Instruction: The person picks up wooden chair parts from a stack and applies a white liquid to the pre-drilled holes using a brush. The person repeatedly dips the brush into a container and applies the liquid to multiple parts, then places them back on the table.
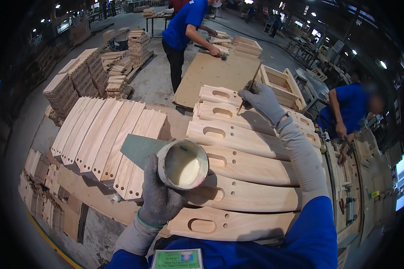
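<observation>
Workshop floor [143, 92] is seen beyond slotted boards [256, 175]; cup [162, 168] of pale liquid [189, 174] is gripped by left hand [159, 199], stick [256, 71] is pinched by right hand [264, 99] at a far board's holes, work judged underway, treated and untreated holes being indistinguishable.

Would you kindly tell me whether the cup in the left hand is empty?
Not empty: a pale, creamy substance shows inside the cup.

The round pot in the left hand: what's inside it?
Inside the round pot, held in the gloved left hand, is what looks like a pale cream liquid. The pot's bottom is covered by it and cannot be seen.
</observation>
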Demonstrator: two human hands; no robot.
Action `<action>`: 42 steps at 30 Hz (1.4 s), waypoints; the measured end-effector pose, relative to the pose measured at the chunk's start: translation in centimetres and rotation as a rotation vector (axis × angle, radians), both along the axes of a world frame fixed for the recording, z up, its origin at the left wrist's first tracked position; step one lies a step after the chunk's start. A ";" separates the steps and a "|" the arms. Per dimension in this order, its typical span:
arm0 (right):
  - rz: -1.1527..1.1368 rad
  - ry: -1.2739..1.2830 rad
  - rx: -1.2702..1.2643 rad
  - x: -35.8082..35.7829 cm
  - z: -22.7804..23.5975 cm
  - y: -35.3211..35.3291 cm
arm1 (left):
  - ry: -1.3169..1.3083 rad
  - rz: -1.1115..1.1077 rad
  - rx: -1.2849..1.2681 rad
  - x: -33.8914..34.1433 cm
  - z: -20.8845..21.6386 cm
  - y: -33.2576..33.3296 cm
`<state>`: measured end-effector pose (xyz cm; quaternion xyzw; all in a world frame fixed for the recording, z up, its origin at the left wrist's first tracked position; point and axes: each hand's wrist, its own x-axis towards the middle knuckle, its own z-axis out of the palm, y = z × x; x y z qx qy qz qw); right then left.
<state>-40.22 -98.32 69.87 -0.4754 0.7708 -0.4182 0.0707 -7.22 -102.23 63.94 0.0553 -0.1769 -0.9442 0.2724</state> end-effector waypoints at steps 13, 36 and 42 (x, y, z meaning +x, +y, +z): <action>-0.013 -0.159 -0.102 0.8 0.5 -0.6 | -0.170 0.551 -1.141 1.6 -3.3 -2.1; 0.323 0.000 -0.503 21.6 10.7 6.9 | 0.419 0.204 -0.086 1.6 2.2 -0.3; 0.322 -0.046 -0.527 23.7 10.0 7.2 | 0.459 0.181 -0.159 1.8 1.9 0.1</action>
